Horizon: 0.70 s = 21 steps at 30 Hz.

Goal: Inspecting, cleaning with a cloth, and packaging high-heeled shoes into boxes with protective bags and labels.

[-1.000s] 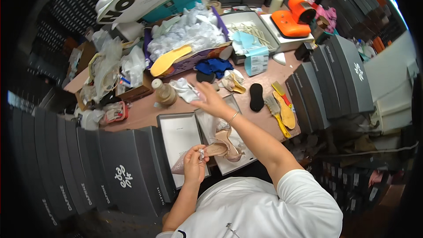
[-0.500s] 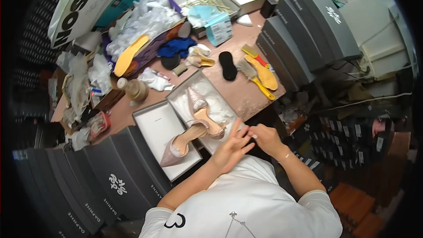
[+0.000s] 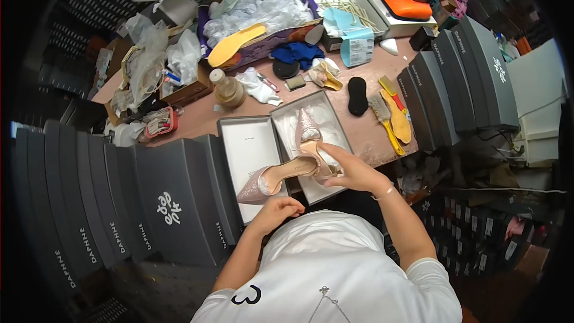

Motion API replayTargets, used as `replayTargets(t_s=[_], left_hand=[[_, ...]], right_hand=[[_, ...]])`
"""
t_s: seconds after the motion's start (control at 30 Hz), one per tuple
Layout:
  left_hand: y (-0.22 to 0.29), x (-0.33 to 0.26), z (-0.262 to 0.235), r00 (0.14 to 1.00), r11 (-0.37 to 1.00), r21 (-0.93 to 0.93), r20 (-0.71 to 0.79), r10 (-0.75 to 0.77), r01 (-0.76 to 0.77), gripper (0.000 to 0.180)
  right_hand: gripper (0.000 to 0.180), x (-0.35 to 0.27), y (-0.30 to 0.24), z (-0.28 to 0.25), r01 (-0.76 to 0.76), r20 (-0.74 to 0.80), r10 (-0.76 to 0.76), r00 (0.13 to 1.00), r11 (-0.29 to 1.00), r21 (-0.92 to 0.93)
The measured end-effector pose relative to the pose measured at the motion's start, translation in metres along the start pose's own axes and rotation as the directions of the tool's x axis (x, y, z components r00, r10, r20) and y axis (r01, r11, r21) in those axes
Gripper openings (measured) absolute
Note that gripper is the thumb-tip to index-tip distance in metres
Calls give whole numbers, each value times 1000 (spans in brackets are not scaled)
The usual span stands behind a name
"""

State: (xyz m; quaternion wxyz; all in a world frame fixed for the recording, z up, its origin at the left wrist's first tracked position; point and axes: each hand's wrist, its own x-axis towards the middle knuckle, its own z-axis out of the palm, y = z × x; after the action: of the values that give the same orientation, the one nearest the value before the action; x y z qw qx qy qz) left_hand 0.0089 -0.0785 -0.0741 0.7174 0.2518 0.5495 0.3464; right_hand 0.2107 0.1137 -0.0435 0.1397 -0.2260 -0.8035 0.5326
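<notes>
Fingers [image 3: 332,154] of the right hand [image 3: 353,170] are clamping the pink heeled shoe [image 3: 281,176] over the open shoebox [image 3: 286,121] (left hand [image 3: 276,210] curled, empty); steadying its toe is advisable.

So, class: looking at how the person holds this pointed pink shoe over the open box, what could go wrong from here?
1. The right hand grips the pink shoe only at its heel end; it might tip or slip.
2. The open shoe box sits near the table's front edge; a nudge could push it off.
</notes>
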Motion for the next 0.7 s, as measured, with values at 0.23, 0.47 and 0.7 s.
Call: replayTargets(t_s=[0.23,0.47,0.7], left_hand=[[-24,0,13,957,951,-256,-272,104,-176,30],[14,15,23,901,658,-623,-214,377,-423,55],[32,31,44,948,624,-730,-108,299,-280,42]], right_hand=[[41,80,8,18,-255,274,232,933,966,51],[29,2,-57,1,-519,151,569,809,568,639],[85,-64,-59,-20,-372,283,242,928,591,716]])
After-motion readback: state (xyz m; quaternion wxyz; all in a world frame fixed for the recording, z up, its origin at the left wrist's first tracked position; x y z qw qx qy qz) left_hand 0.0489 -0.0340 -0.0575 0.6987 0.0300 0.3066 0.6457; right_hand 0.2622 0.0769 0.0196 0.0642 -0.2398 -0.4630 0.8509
